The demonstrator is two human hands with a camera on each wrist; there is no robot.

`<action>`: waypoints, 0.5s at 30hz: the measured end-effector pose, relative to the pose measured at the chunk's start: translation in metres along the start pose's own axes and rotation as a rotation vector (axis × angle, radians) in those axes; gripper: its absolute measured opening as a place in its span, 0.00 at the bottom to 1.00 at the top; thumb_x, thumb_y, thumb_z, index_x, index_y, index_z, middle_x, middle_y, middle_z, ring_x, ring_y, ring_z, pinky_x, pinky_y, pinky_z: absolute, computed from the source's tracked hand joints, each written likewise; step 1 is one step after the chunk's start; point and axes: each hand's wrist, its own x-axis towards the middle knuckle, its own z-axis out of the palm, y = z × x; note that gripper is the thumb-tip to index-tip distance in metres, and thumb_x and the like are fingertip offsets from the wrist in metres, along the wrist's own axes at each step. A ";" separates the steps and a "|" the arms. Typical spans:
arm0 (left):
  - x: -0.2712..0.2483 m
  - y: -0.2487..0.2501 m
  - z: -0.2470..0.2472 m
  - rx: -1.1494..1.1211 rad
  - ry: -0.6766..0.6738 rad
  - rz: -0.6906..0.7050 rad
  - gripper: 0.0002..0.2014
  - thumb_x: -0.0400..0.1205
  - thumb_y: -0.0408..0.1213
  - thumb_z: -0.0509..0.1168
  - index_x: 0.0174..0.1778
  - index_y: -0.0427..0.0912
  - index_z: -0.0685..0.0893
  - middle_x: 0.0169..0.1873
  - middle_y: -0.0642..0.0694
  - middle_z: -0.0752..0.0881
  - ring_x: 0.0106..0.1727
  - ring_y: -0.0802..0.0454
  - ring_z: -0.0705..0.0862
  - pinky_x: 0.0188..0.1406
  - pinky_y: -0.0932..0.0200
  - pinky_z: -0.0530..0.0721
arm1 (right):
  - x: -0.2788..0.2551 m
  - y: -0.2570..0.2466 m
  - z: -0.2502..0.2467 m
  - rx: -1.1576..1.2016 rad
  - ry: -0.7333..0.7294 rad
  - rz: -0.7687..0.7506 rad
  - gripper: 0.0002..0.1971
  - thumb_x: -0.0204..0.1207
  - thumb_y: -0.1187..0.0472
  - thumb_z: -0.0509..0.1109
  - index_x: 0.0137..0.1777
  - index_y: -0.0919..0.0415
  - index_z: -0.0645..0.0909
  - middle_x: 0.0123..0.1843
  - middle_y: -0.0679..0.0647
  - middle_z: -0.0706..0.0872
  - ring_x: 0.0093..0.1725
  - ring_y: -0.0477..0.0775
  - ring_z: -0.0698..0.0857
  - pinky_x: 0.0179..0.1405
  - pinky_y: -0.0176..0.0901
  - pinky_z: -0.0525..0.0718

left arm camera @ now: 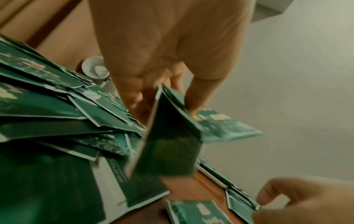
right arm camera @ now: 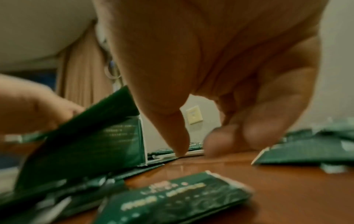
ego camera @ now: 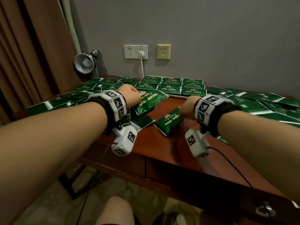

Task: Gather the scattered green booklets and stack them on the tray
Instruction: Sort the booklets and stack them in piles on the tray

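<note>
My left hand (ego camera: 131, 95) grips a bundle of green booklets (ego camera: 150, 101) and holds it tilted above the brown table (ego camera: 186, 153); the left wrist view shows thumb and fingers (left arm camera: 193, 97) pinching the bundle (left arm camera: 168, 141). My right hand (ego camera: 186, 106) hovers low at the far right corner of a small stack of booklets (ego camera: 168, 123) lying on the table. In the right wrist view its thumb (right arm camera: 179, 136) points down, the fingers are loosely curled and hold nothing, and that stack (right arm camera: 172, 197) lies nearer the camera. At the back, a white tray (ego camera: 177, 96) carries neat rows of booklets.
Loose booklets cover the table's left (ego camera: 65, 101) and right (ego camera: 259, 104) sides. A desk lamp (ego camera: 85, 62) stands at the back left below a curtain. A plugged wall socket (ego camera: 136, 51) is behind the tray. Bare wood shows between my arms.
</note>
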 end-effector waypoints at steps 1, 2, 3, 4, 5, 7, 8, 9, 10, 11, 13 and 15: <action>-0.001 0.001 -0.001 -0.084 -0.044 -0.014 0.10 0.77 0.25 0.68 0.52 0.39 0.87 0.47 0.40 0.86 0.41 0.45 0.84 0.32 0.57 0.80 | -0.004 -0.001 0.003 -0.079 0.008 -0.031 0.17 0.83 0.56 0.63 0.42 0.70 0.81 0.28 0.58 0.82 0.22 0.35 0.80 0.28 0.24 0.78; -0.003 0.002 0.000 -0.122 -0.098 -0.054 0.12 0.78 0.23 0.66 0.56 0.37 0.85 0.51 0.39 0.85 0.39 0.46 0.83 0.31 0.56 0.79 | 0.002 0.003 0.008 -0.174 0.038 -0.068 0.19 0.82 0.51 0.65 0.53 0.69 0.83 0.38 0.56 0.84 0.29 0.38 0.81 0.36 0.30 0.81; -0.003 -0.001 0.003 -0.158 -0.141 -0.107 0.15 0.79 0.22 0.64 0.60 0.36 0.83 0.52 0.39 0.84 0.38 0.47 0.82 0.30 0.56 0.79 | 0.002 0.006 0.010 -0.289 0.033 -0.043 0.22 0.79 0.47 0.69 0.61 0.65 0.82 0.48 0.57 0.85 0.40 0.45 0.82 0.49 0.37 0.84; -0.001 -0.006 0.007 -0.209 -0.169 -0.186 0.17 0.81 0.21 0.61 0.64 0.35 0.81 0.51 0.39 0.84 0.37 0.49 0.82 0.30 0.58 0.81 | 0.007 0.011 0.011 -0.330 0.062 -0.004 0.26 0.75 0.45 0.73 0.65 0.64 0.80 0.53 0.56 0.84 0.47 0.52 0.82 0.54 0.44 0.84; 0.000 -0.011 0.010 -0.269 -0.175 -0.257 0.17 0.82 0.21 0.58 0.66 0.34 0.78 0.47 0.39 0.83 0.36 0.50 0.83 0.28 0.59 0.82 | 0.013 0.016 0.014 -0.325 0.052 0.044 0.31 0.72 0.44 0.76 0.68 0.64 0.77 0.55 0.56 0.83 0.52 0.57 0.83 0.54 0.47 0.84; 0.002 -0.020 0.018 -0.279 -0.162 -0.329 0.16 0.84 0.23 0.56 0.67 0.33 0.76 0.41 0.39 0.82 0.32 0.50 0.83 0.20 0.62 0.81 | 0.010 0.021 0.018 -0.268 0.002 -0.007 0.45 0.66 0.44 0.80 0.75 0.65 0.63 0.63 0.59 0.82 0.59 0.61 0.83 0.58 0.52 0.84; 0.003 -0.024 0.021 -0.227 -0.144 -0.335 0.15 0.85 0.24 0.57 0.67 0.32 0.77 0.41 0.38 0.82 0.30 0.50 0.82 0.19 0.62 0.81 | 0.014 0.021 0.023 -0.238 0.012 -0.066 0.51 0.64 0.44 0.82 0.79 0.62 0.57 0.66 0.60 0.80 0.60 0.62 0.83 0.58 0.52 0.84; 0.005 -0.026 0.023 -0.176 -0.143 -0.319 0.14 0.85 0.26 0.58 0.67 0.31 0.77 0.42 0.38 0.83 0.29 0.49 0.83 0.20 0.61 0.82 | 0.013 0.020 0.025 -0.232 0.018 -0.130 0.54 0.63 0.46 0.83 0.82 0.59 0.53 0.69 0.60 0.79 0.61 0.61 0.83 0.56 0.49 0.84; 0.006 -0.026 0.025 -0.150 -0.158 -0.299 0.14 0.86 0.28 0.58 0.67 0.32 0.77 0.42 0.39 0.83 0.27 0.48 0.84 0.21 0.59 0.84 | 0.013 0.018 0.029 -0.231 0.017 -0.191 0.55 0.63 0.47 0.83 0.83 0.56 0.51 0.71 0.59 0.78 0.62 0.61 0.82 0.53 0.46 0.82; 0.004 -0.025 0.026 -0.131 -0.177 -0.279 0.14 0.86 0.30 0.58 0.67 0.33 0.77 0.43 0.39 0.83 0.28 0.48 0.85 0.25 0.58 0.85 | 0.016 0.016 0.033 -0.264 0.009 -0.230 0.54 0.64 0.48 0.82 0.84 0.53 0.51 0.73 0.59 0.76 0.64 0.61 0.81 0.51 0.44 0.80; -0.003 -0.021 0.027 0.041 -0.229 -0.181 0.17 0.85 0.38 0.62 0.66 0.33 0.78 0.47 0.37 0.84 0.36 0.47 0.84 0.30 0.56 0.84 | 0.020 0.010 0.039 -0.344 -0.041 -0.258 0.50 0.67 0.47 0.80 0.84 0.51 0.55 0.74 0.58 0.74 0.65 0.60 0.80 0.51 0.45 0.80; -0.013 -0.018 0.030 0.416 -0.321 -0.058 0.34 0.80 0.60 0.65 0.71 0.34 0.75 0.58 0.35 0.83 0.47 0.45 0.83 0.39 0.56 0.83 | 0.019 0.004 0.041 -0.417 -0.062 -0.304 0.44 0.69 0.48 0.78 0.82 0.52 0.60 0.74 0.57 0.75 0.65 0.58 0.80 0.52 0.45 0.81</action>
